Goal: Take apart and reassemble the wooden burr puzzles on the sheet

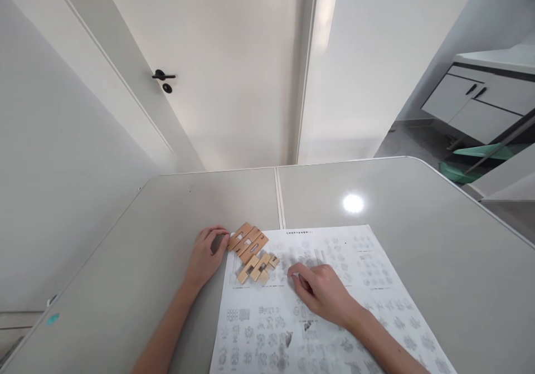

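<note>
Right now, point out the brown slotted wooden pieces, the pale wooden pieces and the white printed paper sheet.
Brown slotted wooden pieces (253, 234): head view, on the middle piece's flat face.
Pale wooden pieces (257, 271): head view, near the cluster's middle.
White printed paper sheet (289, 298): head view, on its upward face.

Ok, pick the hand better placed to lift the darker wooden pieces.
Probably the left hand: it sits beside the darker wooden pieces, while the right hand is farther off, past the lighter ones.

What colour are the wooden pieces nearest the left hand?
The wooden pieces by the left hand are orange-brown; head view.
</note>
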Motion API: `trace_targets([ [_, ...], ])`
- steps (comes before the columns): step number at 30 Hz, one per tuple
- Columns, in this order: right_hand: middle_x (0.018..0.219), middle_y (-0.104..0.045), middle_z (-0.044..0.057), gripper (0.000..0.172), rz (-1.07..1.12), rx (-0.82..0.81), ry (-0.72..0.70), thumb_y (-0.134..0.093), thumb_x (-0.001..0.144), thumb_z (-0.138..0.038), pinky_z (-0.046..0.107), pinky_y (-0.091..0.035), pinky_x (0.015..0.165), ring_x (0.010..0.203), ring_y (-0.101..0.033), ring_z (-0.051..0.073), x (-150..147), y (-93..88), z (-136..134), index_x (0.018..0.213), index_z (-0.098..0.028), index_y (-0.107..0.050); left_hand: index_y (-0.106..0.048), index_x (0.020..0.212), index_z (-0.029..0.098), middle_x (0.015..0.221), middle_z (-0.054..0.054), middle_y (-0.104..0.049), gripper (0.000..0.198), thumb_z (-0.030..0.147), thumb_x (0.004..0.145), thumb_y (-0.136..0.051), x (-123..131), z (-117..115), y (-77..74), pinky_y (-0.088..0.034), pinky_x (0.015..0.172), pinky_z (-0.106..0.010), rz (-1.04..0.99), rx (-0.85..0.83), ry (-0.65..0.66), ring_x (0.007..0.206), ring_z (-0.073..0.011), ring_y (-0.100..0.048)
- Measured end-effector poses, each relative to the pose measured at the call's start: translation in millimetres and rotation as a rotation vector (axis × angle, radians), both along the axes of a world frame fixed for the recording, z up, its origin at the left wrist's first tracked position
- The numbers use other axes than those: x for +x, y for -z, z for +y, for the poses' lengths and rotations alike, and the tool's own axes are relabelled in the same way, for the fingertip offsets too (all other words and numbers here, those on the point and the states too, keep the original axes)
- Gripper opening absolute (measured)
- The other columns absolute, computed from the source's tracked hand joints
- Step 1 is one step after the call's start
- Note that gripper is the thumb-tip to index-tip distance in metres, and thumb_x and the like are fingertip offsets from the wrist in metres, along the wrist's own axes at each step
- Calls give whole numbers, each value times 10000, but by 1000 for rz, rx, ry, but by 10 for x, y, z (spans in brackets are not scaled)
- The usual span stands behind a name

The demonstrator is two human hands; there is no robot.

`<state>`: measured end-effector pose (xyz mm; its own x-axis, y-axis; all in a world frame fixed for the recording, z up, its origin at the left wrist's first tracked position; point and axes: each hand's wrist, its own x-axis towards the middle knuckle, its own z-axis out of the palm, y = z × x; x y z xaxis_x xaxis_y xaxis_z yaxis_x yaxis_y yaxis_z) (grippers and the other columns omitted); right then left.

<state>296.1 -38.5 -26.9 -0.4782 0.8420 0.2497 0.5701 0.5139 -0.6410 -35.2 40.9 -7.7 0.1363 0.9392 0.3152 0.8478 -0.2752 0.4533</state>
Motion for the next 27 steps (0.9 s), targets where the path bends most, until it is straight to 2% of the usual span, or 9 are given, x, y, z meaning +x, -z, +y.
trace_targets([
  [5,512,-388,-92,246,1,-14,-2,-390,1060,-210,242,-253,511,428,-319,105,3,-14,-6,1036,-200,-634,-705,1041,243,1191,-80,-686,232,417,1007,-554,3,-13,-37,-499,1066,-452,-18,26,-28,1159,-261,-626],
  [10,511,-392,-92,248,12,-17,-6,-391,1057,-207,241,-261,504,423,-319,105,-3,-33,-8,1038,-204,-638,-733,1032,261,1201,-81,-685,206,425,967,-627,114,-56,-170,-475,1077,-494,50,85,35,1172,-281,-603],
  [18,510,-414,-86,250,-11,-1,9,-390,1052,-213,248,-269,516,427,-343,117,4,-37,-4,1047,-216,-640,-772,1002,306,1328,-70,-664,271,478,799,-823,328,-25,-352,-406,1097,-598,271,56,70,1367,-385,-467],
  [27,511,-452,-88,207,-9,14,5,-420,1032,-188,239,-290,534,429,-372,111,17,-62,17,1034,-213,-625,-787,736,293,1258,-84,-706,341,615,656,-866,454,181,-411,-364,1115,-671,363,-22,107,1399,-462,-418],
])
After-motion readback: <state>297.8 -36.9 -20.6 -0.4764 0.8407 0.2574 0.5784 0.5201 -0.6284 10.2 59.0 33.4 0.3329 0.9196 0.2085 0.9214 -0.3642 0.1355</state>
